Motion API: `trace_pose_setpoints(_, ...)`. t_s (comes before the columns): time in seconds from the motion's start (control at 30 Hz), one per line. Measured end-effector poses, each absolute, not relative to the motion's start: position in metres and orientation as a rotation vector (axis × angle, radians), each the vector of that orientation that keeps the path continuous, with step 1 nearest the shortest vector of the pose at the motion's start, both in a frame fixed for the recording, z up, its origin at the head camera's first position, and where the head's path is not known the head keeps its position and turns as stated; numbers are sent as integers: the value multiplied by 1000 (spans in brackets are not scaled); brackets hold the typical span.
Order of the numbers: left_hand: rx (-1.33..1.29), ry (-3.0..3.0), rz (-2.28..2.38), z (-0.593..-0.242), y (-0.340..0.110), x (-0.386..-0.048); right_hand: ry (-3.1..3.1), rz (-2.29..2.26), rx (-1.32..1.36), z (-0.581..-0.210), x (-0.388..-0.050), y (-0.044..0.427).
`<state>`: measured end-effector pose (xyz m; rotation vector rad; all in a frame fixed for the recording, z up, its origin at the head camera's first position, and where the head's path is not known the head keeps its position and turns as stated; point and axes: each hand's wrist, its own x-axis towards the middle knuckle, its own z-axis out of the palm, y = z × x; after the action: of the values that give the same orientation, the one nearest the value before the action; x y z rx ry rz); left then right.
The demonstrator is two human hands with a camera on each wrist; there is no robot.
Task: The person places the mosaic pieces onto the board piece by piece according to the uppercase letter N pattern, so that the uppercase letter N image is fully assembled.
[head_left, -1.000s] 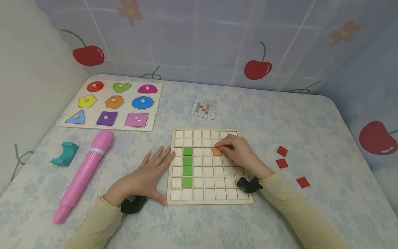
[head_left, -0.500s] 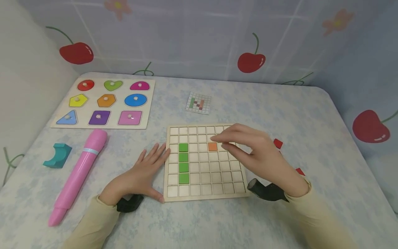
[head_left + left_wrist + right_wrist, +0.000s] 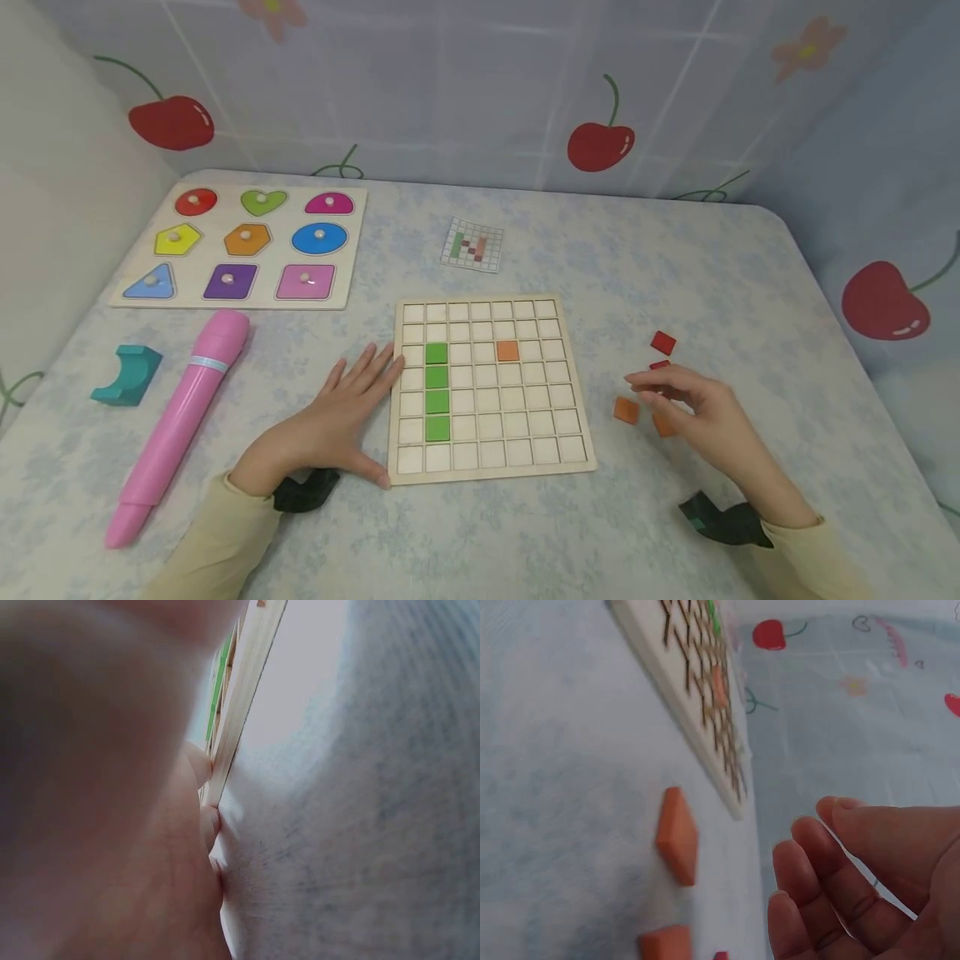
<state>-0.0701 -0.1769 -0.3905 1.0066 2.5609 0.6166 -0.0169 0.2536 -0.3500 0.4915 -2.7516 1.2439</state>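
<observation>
A wooden grid board (image 3: pixel 491 467) lies at the middle of the table, with a column of green tiles (image 3: pixel 437 377) and one orange tile (image 3: pixel 507 351) in its cells. My left hand (image 3: pixel 326 429) rests with spread fingers against the board's left edge. Right of the board, my right hand (image 3: pixel 712 417) hovers over loose orange tiles (image 3: pixel 626 410) and red tiles (image 3: pixel 663 342), its fingers loosely bent and holding nothing. The right wrist view has two orange tiles, one of them a standing-looking diamond (image 3: pixel 678 837), beside the hand (image 3: pixel 862 885).
A small pattern card (image 3: pixel 472 245) lies behind the board. At the back left is a shape puzzle (image 3: pixel 281 218) with knobbed pieces. A pink stick-shaped object (image 3: pixel 180 425) and a teal curved block (image 3: pixel 129 376) lie on the left.
My right hand has let go of the orange tile in the board and moved right, over the loose tiles. My left hand has stayed at the board's edge.
</observation>
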Motion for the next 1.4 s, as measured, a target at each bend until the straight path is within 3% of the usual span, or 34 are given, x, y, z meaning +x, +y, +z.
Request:
trace_pose_setpoints(0.27,992,2557,630,-389,-177,-72,-2870,1285,297,-380,-16,266)
trace_pose_setpoints(0.67,980,2544,655,-389,-177,-71,-2877,962,406,-389,-14,254)
trace_pose_setpoints(0.9,997,2540,648,-389,-176,-70,-2889,1001,358,-385,-18,251)
trace_pose_setpoints(1.13,997,2544,646,-389,-176,-69,-2802,963,472,-374,-32,243)
trace_pose_setpoints(1.4,996,2533,651,-388,-177,-69,-2856,1356,474,-362,-65,205)
